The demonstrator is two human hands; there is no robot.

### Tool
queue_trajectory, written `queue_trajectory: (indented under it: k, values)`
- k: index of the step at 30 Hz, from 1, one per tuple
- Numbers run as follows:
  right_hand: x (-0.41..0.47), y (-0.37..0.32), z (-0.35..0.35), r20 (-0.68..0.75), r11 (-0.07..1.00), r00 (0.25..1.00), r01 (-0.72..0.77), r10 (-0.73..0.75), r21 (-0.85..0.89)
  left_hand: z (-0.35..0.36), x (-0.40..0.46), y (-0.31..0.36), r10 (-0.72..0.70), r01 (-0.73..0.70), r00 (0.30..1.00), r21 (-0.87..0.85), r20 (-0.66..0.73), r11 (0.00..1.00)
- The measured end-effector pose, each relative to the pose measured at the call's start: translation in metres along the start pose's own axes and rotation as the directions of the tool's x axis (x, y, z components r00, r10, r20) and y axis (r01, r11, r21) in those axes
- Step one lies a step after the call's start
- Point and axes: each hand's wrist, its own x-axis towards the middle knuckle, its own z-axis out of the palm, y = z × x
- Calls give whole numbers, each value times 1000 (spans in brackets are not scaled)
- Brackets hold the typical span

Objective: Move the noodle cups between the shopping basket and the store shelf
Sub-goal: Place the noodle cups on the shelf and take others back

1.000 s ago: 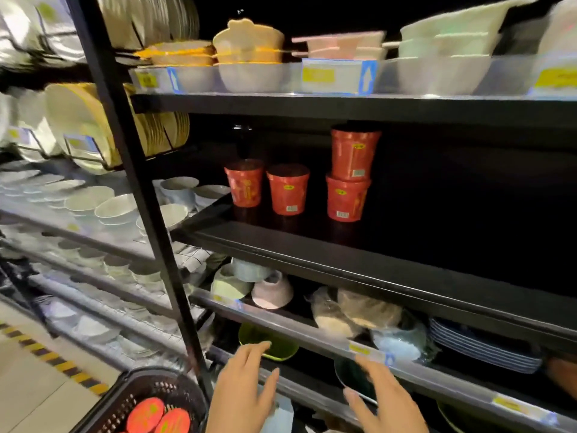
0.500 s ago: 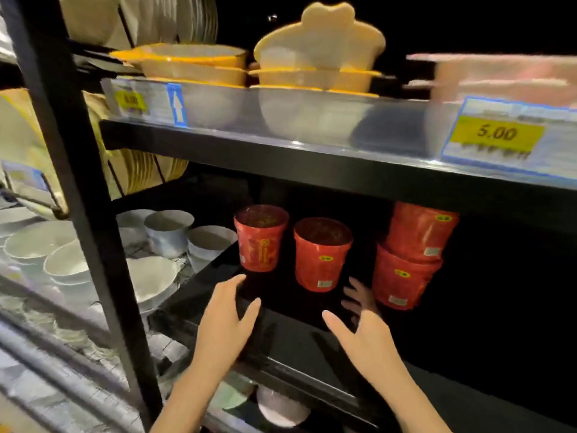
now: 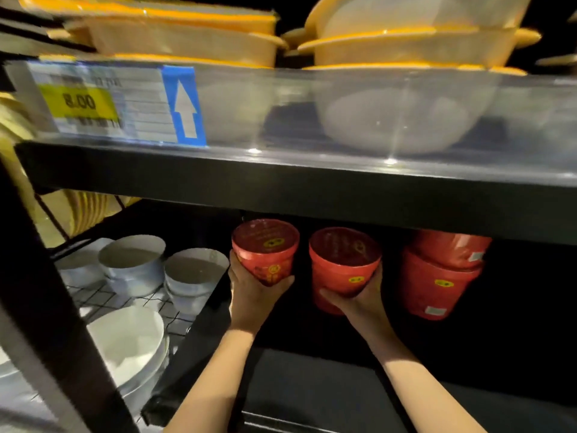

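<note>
On the dark store shelf stand red noodle cups. My left hand grips the leftmost cup around its lower part, and that cup leans toward me. The fingers of my right hand are curled round the base of the second cup. To the right, two more red cups are stacked, the lower one under the upper one. The shopping basket is out of view.
The black shelf board above hangs low over the cups and carries yellow-rimmed bowls and a price tag. White bowls stand on a wire rack at left, beyond a black upright post.
The view has moved in close to the shelf. Both hands have risen from below the shelves to the cup shelf and taken hold of a red cup each.
</note>
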Motion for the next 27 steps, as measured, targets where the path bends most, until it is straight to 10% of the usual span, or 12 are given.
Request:
queue_trajectory:
  k: [18,27]
  values:
    - [-52,-14,-21,-104,995,992,-84,77,-59,-36,-49,28,-29,28,1000,-89,-9,996]
    - [-156,-40,-68,127,998,990,-56,53,23,-83,-203,48,-53,24,984,-163,-171,986]
